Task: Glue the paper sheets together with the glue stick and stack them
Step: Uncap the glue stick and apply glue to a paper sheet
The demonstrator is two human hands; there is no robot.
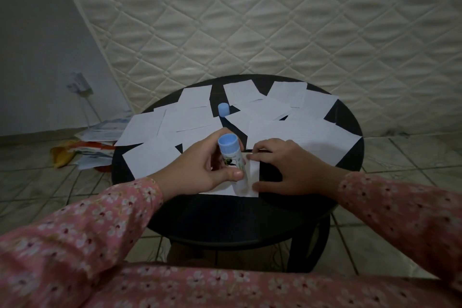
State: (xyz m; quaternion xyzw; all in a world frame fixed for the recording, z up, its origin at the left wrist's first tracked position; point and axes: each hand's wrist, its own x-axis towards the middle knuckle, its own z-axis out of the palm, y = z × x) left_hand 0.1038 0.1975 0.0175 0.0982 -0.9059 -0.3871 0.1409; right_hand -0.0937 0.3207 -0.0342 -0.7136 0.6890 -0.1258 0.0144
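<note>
One sheet [251, 177] lay under both our hands at the near edge of the round black bench [225, 222], and the coming stroke turned on how the glue stick [231, 155] stood to it. Our left hand [200, 170] gripped the stick, thumb and fingers [235, 174] curled round its barrel, the long axis tilted from the blue base near twelve o'clock down to the hidden tip at about five o'clock, where it met the paper. Our right hand [285, 170] lay just beside it at three o'clock, fingers spread and flat, pressing the sheet's right edge to the bench and grasping nothing. We judged the left hand the one to spread glue, the right only to pin.

The sheet looked thin, matte and white, its corners square; many loose sheets [300, 130] of the same kind overlapped from nine to two o'clock. The stick's barrel was smooth white plastic with a printed label. Its blue cap [223, 109] stood upright at twelve o'clock, well apart from both hands.
</note>
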